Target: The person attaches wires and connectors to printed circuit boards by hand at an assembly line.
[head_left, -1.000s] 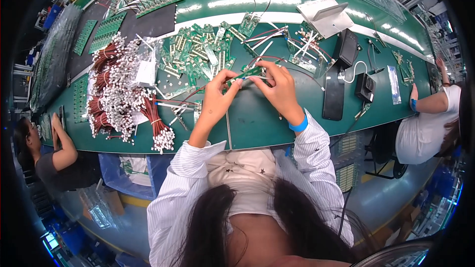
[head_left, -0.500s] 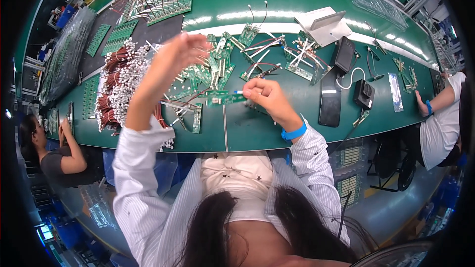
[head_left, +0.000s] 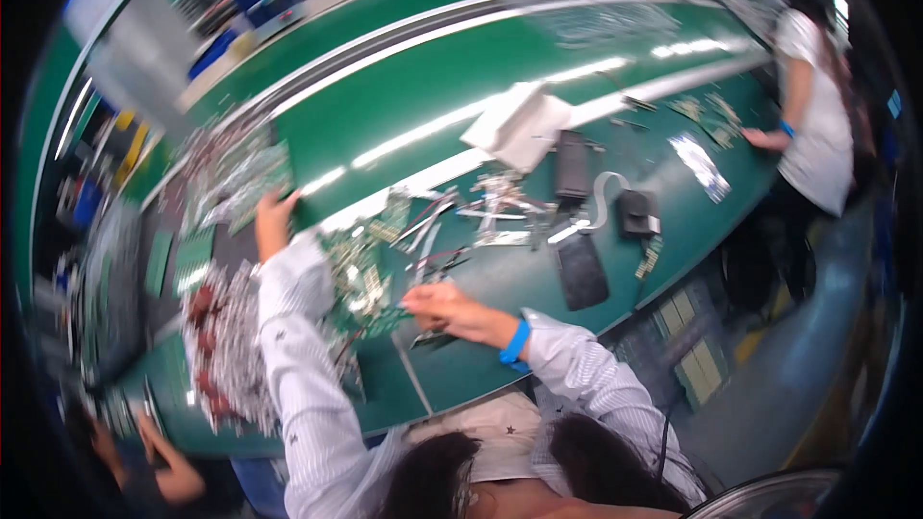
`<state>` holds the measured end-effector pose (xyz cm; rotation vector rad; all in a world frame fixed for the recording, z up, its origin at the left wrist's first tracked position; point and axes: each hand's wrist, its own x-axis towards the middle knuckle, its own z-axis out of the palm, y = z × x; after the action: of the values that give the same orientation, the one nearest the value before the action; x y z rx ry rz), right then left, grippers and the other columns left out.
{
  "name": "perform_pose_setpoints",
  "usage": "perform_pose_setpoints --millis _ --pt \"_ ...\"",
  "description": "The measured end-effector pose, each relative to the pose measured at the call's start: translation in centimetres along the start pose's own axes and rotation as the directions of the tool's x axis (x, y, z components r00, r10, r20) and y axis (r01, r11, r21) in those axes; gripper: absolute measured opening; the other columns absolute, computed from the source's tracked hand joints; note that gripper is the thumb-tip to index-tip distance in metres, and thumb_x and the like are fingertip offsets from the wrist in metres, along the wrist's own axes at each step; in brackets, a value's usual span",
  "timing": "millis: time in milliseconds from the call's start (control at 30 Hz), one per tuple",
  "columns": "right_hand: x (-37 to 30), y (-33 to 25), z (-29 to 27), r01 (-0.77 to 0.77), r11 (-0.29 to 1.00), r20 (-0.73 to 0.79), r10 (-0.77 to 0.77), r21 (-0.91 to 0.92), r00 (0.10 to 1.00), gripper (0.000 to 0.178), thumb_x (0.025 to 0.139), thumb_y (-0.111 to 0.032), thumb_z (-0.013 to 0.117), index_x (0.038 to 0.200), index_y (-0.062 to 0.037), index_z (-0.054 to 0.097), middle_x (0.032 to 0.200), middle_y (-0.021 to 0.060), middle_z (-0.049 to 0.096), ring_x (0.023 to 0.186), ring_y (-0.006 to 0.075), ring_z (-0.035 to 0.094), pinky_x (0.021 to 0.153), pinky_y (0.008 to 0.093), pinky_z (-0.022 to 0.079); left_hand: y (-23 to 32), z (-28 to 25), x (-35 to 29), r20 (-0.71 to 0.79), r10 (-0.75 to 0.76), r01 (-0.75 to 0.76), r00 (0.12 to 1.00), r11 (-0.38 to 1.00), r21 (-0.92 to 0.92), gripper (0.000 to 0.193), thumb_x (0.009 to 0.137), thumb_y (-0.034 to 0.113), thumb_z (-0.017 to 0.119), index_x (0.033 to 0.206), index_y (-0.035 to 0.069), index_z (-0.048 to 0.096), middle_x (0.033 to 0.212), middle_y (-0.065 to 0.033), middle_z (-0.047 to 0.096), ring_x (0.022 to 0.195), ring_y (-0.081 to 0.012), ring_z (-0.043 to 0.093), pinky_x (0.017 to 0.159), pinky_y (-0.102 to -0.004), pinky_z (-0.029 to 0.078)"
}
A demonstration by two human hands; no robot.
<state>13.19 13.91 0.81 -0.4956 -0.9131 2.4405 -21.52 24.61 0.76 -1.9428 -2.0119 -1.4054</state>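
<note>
My right hand (head_left: 450, 313), with a blue band at the wrist, is closed on a narrow green circuit board (head_left: 386, 321) that points left over the near part of the table. My left hand (head_left: 275, 223) is stretched far forward, beside a panel of circuit boards with upright wires (head_left: 236, 173) at the back left. Its fingers are blurred, so I cannot tell whether it touches or grips the panel. Between my arms lies a pile of small green boards (head_left: 361, 269). Bundles of white-tipped, red-brown wires (head_left: 231, 346) lie left of my left forearm.
Wired boards (head_left: 505, 197) lie right of the pile. Beyond are a white stand (head_left: 519, 125), a black device (head_left: 571, 168), a phone (head_left: 583, 272) and a black box with a white cable (head_left: 638, 213). One co-worker (head_left: 812, 106) stands at the right; another's hands (head_left: 154, 432) show lower left.
My left hand has moved away from above the pile, forward to the wired panel. The view has turned, tilting the table. The narrow board is still in my right hand.
</note>
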Motion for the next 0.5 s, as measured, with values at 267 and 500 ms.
perform_pose_setpoints --millis 267,500 --pt "2.0 1.7 1.1 0.072 0.994 0.226 -0.052 -0.081 0.973 0.016 0.082 -0.020 0.056 0.082 -0.0050 0.053 0.058 -0.0077 0.037 0.049 0.0018 0.029 0.043 0.0187 0.022 -5.6 -0.8 2.0 0.133 -0.553 0.536 0.823 0.832 0.142 0.042 0.072 0.028 0.063 0.087 -0.010 0.055 0.081 -0.0144 0.058 0.071 -0.0187 0.054 0.058 -0.0301 0.044" --pt "2.0 2.0 0.7 0.097 0.974 0.193 -0.057 -0.206 0.980 0.017 0.081 -0.021 0.057 0.080 -0.0040 0.055 0.058 -0.0071 0.041 0.049 0.0015 0.033 0.043 0.0198 0.024 -6.4 -2.6 1.6 0.038 -0.297 0.252 0.954 0.866 0.433 0.045 0.074 0.038 0.058 0.074 -0.008 0.057 0.070 -0.0180 0.057 0.064 -0.0270 0.054 0.056 -0.0353 0.045"
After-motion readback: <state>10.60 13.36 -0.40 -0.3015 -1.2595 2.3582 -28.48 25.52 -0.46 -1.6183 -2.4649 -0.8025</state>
